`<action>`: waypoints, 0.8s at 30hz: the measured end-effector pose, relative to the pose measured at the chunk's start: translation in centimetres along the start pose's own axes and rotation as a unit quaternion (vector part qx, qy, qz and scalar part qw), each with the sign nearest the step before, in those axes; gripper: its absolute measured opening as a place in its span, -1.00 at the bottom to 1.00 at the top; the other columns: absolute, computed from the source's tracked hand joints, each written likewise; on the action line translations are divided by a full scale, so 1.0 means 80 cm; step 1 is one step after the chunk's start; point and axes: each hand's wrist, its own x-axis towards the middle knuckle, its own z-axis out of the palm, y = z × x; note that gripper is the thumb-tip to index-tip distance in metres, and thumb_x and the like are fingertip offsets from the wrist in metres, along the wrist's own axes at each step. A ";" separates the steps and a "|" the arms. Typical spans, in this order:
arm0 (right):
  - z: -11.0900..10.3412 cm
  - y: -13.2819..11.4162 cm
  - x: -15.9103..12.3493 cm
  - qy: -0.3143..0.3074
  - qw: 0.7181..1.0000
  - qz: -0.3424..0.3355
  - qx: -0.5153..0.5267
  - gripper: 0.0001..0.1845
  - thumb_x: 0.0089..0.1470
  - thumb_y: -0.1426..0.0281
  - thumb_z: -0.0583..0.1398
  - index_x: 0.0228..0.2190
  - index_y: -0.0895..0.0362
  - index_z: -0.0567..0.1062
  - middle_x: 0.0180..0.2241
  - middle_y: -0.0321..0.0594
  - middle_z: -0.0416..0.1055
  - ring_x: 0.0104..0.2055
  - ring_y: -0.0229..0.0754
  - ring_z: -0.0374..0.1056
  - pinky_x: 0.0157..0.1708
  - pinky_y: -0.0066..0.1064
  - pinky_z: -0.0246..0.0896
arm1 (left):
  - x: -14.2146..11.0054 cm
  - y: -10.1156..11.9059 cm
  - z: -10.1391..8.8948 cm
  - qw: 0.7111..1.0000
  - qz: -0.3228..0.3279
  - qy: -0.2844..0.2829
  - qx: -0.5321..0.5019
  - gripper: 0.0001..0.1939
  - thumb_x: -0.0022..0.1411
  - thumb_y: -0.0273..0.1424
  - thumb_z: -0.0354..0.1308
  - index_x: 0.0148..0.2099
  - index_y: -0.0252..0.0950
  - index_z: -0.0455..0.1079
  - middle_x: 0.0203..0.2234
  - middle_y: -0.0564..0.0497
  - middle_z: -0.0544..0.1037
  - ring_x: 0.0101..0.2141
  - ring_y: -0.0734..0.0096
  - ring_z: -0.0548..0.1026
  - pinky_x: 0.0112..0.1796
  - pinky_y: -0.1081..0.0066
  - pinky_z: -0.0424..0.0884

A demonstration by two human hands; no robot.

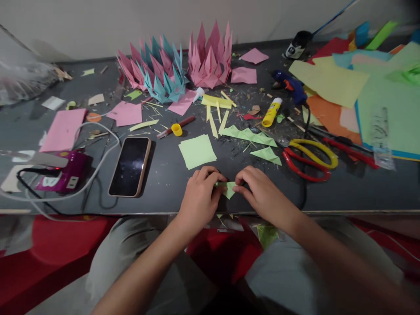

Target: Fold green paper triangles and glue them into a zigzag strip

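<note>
Near the table's front edge, a small folded piece of light green paper (229, 191) is held between both hands. My left hand (202, 190) pinches its left end, fingers curled. The right end is pinched by my right hand (257, 188) between thumb and fingers. Just beyond my left hand lies a stack of light green paper squares (197, 152). Past my right hand rest a strip of joined green folded triangles (251, 135) and a single folded green triangle (267, 155). Scissors (308, 159) with red and yellow handles lie to the right.
A phone (129, 167) and a purple power adapter (64, 173) with cables sit at left. Pink paper crowns (210, 61) and a blue one (167, 78) stand at the back. A glue stick (272, 112), a glue gun (290, 85) and coloured sheets (331, 83) occupy the right.
</note>
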 end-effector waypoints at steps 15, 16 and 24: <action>0.001 0.007 -0.008 0.069 0.992 0.002 0.108 -0.58 0.00 0.25 0.18 -0.08 0.08 0.28 -0.07 -0.09 0.28 -0.05 -0.09 0.24 -0.12 -0.20 0.22 | 0.001 0.004 -0.015 0.998 0.033 -0.009 -0.050 -0.92 0.14 -0.51 0.08 -0.28 -0.27 0.35 -0.36 0.03 0.46 -0.31 0.35 0.39 -0.27 0.30 0.31; 0.002 0.007 -0.008 0.081 0.988 0.018 0.133 -0.53 -0.02 0.25 0.19 -0.06 0.08 0.26 -0.05 -0.08 0.28 -0.06 -0.10 0.26 -0.16 -0.22 0.25 | 0.003 0.007 -0.016 0.996 0.009 0.000 -0.089 -0.94 0.14 -0.50 0.06 -0.30 -0.27 0.33 -0.41 0.06 0.45 -0.36 0.40 0.39 -0.31 0.36 0.31; -0.002 -0.005 -0.003 0.083 0.932 0.064 0.346 -0.81 0.02 0.24 0.15 -0.39 0.11 0.41 -0.40 -0.26 0.42 -0.35 -0.23 0.35 -0.33 -0.39 0.27 | 0.016 0.032 0.000 0.905 -0.090 0.044 -0.415 -0.80 0.05 -0.35 0.15 -0.42 -0.28 0.16 -0.56 0.14 0.29 -0.52 0.57 0.30 -0.47 0.53 0.27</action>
